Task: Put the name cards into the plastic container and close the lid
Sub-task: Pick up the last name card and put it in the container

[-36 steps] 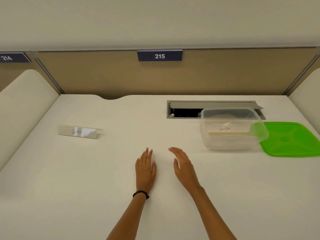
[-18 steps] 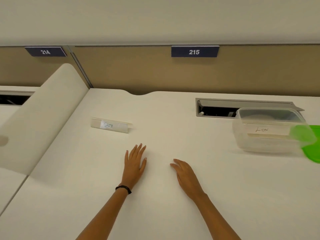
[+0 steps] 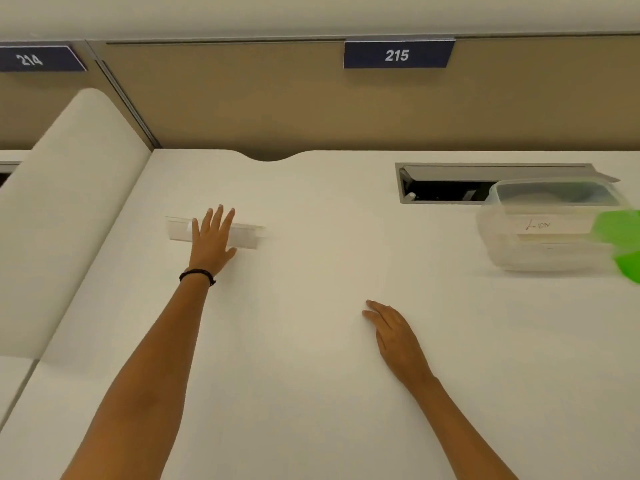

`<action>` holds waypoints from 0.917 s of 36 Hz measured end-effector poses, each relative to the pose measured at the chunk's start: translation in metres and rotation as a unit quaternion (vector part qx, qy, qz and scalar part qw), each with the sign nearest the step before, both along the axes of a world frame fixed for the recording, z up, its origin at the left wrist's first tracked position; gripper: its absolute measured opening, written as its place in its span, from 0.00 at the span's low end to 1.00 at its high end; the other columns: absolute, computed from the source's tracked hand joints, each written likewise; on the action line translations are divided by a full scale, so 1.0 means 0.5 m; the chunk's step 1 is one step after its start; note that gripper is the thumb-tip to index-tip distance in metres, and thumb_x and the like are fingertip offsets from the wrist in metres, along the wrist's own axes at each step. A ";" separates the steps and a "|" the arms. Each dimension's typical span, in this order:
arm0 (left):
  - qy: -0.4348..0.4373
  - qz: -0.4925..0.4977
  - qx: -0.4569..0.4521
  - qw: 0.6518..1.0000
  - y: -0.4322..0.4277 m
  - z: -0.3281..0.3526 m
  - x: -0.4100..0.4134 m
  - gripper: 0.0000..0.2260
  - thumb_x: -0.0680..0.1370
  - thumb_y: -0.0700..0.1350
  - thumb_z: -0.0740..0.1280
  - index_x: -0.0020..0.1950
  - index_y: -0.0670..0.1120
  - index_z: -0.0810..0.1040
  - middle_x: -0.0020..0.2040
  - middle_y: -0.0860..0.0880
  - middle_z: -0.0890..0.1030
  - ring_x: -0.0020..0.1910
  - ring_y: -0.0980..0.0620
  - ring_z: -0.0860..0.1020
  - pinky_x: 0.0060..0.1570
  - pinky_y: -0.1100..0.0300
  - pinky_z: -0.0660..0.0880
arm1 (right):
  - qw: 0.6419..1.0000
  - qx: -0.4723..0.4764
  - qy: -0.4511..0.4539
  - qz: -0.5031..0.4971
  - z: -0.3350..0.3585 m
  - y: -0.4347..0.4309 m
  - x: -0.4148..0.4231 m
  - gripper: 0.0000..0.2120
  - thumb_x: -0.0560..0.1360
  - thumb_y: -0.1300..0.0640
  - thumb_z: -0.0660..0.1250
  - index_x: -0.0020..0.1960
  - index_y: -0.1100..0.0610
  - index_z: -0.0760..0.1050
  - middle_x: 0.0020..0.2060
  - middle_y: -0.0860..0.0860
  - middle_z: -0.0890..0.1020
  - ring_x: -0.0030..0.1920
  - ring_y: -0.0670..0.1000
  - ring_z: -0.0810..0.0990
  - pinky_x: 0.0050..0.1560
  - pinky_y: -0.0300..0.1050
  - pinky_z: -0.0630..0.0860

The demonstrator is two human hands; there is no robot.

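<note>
- Clear plastic name card, at ten o'clock on the white counter, is overlapped across its middle by the left hand, fingers straight and spread; contact cannot be told.
- Near six o'clock the right hand is laid flat on the counter, fingers relaxed, nothing held.
- At two o'clock a transparent plastic container is seen lidless, with a second card marked "Lion" inside.
- Just beside it, at three o'clock, a green plastic lid is seen.
</note>
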State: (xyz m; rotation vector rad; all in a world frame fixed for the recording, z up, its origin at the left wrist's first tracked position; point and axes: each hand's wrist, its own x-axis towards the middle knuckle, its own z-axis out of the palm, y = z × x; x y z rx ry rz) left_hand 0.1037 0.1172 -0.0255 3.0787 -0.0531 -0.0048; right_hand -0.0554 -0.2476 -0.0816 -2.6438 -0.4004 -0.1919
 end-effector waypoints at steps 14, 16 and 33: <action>0.024 -0.078 -0.035 0.996 0.032 -0.007 0.050 0.21 0.70 0.44 0.74 0.57 0.39 0.71 0.57 0.43 0.78 0.62 0.43 0.73 0.74 0.46 0.49 | 1.000 -0.020 -0.018 -0.009 0.002 0.004 0.001 0.21 0.66 0.75 0.70 0.57 0.62 0.79 0.58 0.56 0.81 0.58 0.56 0.81 0.61 0.53 0.75; 0.031 -0.087 -0.036 0.995 0.030 -0.006 0.046 0.21 0.69 0.45 0.75 0.56 0.40 0.70 0.56 0.43 0.79 0.60 0.43 0.75 0.74 0.46 0.49 | 1.000 -0.019 -0.013 -0.009 0.004 0.004 -0.001 0.21 0.66 0.75 0.70 0.57 0.62 0.79 0.58 0.56 0.81 0.58 0.55 0.80 0.61 0.52 0.75; 0.026 -0.144 -0.076 0.986 -0.061 -0.014 -0.034 0.18 0.72 0.48 0.72 0.54 0.43 0.70 0.52 0.47 0.82 0.50 0.46 0.79 0.72 0.50 0.57 | 0.996 0.057 0.042 -0.058 0.009 0.021 0.002 0.17 0.75 0.69 0.61 0.62 0.59 0.75 0.64 0.54 0.76 0.65 0.53 0.74 0.69 0.48 0.69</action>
